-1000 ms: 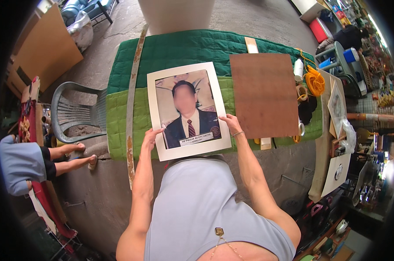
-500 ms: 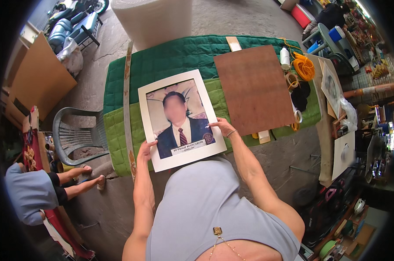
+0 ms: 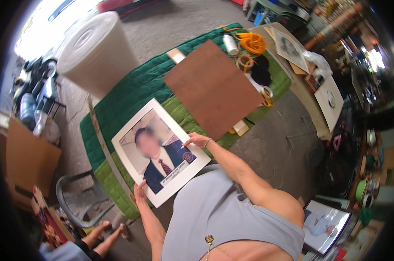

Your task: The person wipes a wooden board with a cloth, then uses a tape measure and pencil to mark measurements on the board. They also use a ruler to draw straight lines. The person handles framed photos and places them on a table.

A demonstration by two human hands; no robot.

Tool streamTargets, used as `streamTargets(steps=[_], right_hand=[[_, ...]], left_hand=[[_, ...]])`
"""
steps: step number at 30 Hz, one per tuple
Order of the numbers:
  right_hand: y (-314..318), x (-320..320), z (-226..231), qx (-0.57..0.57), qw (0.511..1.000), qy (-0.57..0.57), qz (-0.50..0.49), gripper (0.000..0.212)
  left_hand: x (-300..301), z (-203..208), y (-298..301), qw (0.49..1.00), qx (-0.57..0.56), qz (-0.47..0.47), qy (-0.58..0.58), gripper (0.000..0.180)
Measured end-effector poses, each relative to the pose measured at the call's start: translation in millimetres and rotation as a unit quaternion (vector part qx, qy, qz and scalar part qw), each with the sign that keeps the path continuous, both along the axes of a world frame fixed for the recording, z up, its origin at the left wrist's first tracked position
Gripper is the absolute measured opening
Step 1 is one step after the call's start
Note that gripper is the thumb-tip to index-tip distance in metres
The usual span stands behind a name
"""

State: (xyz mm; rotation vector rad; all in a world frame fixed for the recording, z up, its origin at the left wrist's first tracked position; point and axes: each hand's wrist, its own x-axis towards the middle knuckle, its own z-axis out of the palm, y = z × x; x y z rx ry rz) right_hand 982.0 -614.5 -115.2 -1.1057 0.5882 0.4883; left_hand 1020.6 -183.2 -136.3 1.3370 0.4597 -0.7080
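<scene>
Matted portrait [image 3: 161, 153], left fingers [image 3: 139, 189] pinching its left border, right fingers [image 3: 194, 139] pinching its right border.

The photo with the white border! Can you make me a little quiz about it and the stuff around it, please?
1. True or false: the left hand and the right hand both hold the white-bordered photo.
2. Fill in the colour: the big flat board over the green cloth is ____.
3. What orange thing lies beside the white bottle?

Key: 1. True. 2. Brown. 3. A coil of cord.
</scene>
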Motion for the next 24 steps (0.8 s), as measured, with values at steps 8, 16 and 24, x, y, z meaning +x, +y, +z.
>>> streamTargets(steps=[8,16,24], right_hand=[[-6,-15,33,-0.005,0.992,-0.124,0.019,0.024],[7,-87,114,-0.007,0.97,-0.241,-0.035,0.029],[-33,-211,262,-0.064,0.939,-0.288,-0.178,0.028]], left_hand=[[-22,-11,-1,0.993,-0.092,0.027,-0.066,0.052],[-29,62,-7,0.973,-0.202,-0.04,-0.104,0.041],[-43,250,-94,0.959,-0.138,-0.11,-0.22,0.047]])
